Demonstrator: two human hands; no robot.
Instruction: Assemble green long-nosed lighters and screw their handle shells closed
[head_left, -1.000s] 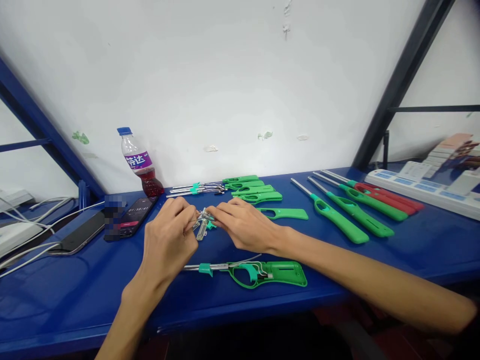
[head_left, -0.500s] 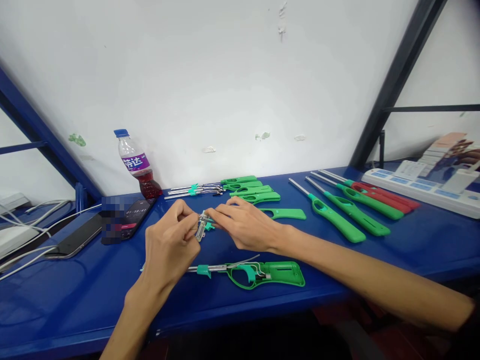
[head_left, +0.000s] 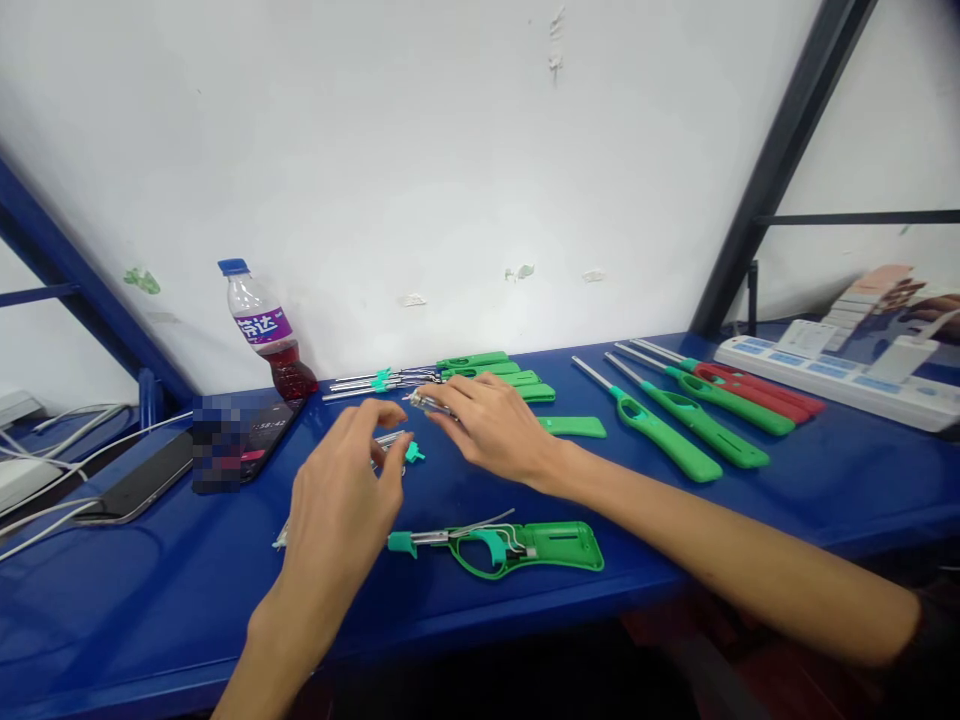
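My left hand (head_left: 341,500) is open above the blue table, thumb and forefinger apart, with nothing visible between them. In the fingers of my right hand (head_left: 499,430) is a small clear lighter part (head_left: 424,402) with a shiny metal end, partly covered by the fingers. Between and behind my hands lies a teal plastic piece (head_left: 415,453) beside thin metal rods. Nearer to me, an opened green lighter (head_left: 568,546) shows its teal trigger, white wires and metal tube; my left hand hides part of the tube.
Behind my hands lie green handle shells (head_left: 529,380) and metal tubes (head_left: 341,396). Whole green lighters (head_left: 671,440) and red ones (head_left: 780,392) are on the right, before a power strip (head_left: 855,382). A drink bottle (head_left: 262,330) and phones (head_left: 142,480) are at left.
My hands have moved apart. The clear part, earlier held between both hands, is now in my right hand only, and my left fingers have opened. The view has shifted slightly.
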